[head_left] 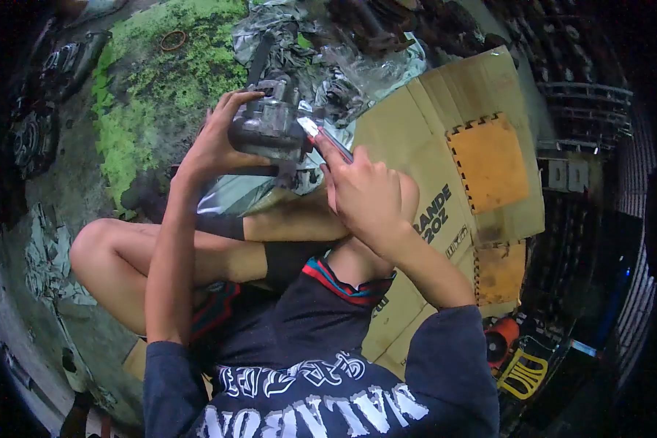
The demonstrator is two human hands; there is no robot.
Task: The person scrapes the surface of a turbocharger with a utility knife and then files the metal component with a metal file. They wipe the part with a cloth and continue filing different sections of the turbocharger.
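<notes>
My left hand (223, 139) is wrapped round the left side of a grey metal machine part (274, 131), thumb below and fingers above. The part looks like a cast housing, and its exact kind does not show. In my right hand (372, 193) is a slim hand tool (310, 129) with a bright, pale tip and a reddish and dark handle. The index finger lies along the tool. Its tip is at the right side of the housing; whether it touches cannot be made out. Both hands are above my crossed legs.
Under me lies a flattened cardboard sheet (394, 124) with an orange foam mat (491, 164) on it. Rags and clear plastic (343, 69) are heaped beyond the part. A ring (173, 40) lies on the green-stained floor (135, 109). Dark metal parts line both sides.
</notes>
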